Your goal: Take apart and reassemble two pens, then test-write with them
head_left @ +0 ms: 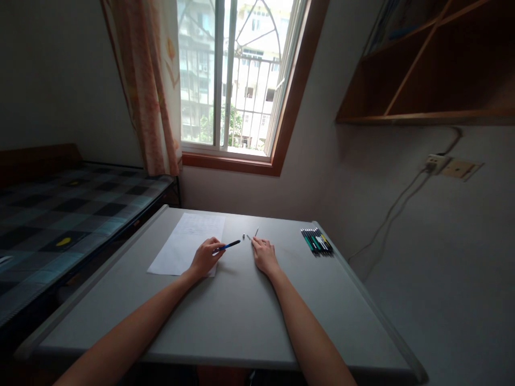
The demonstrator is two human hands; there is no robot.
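My left hand (206, 256) is closed round a blue pen barrel (229, 246) that points right, just above the grey table (241, 316). A white sheet of paper (183, 246) lies under and left of that hand. My right hand (263, 254) rests on the table with its fingers curled, fingertips beside a thin dark refill (256, 233). Two small pen parts (245, 236) lie between the hands, a little further back. Whether the right hand pinches anything I cannot make out.
A row of several pens (317, 241) lies near the table's right edge. A bed with a checked cover (60, 214) stands at the left. Beyond the table are the wall, a window (233, 80) and a curtain (151, 91). Wooden shelves (426, 69) hang at upper right.
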